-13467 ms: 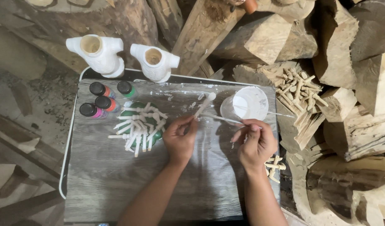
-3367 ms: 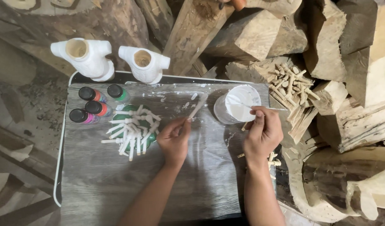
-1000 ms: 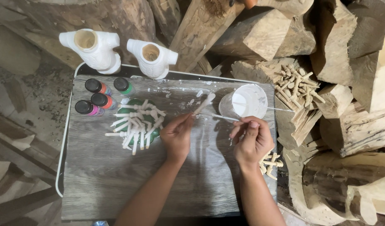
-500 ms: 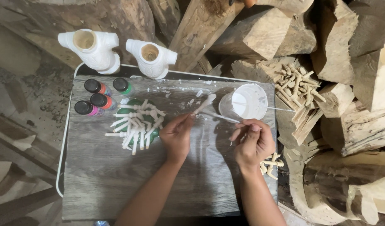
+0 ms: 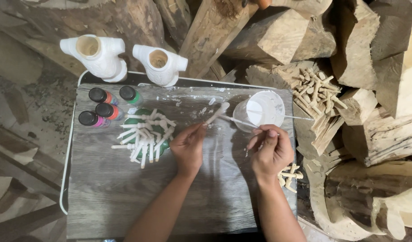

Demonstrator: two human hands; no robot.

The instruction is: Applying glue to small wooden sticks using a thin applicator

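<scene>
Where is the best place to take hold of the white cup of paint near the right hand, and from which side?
Grip the white cup by its outer wall, probably from the near right side, where the right hand already is. It stands upright and open, with paint inside, so a side grip keeps it level. A thin stick lies across its rim, and the left hand holds a small peg at its left.
</scene>
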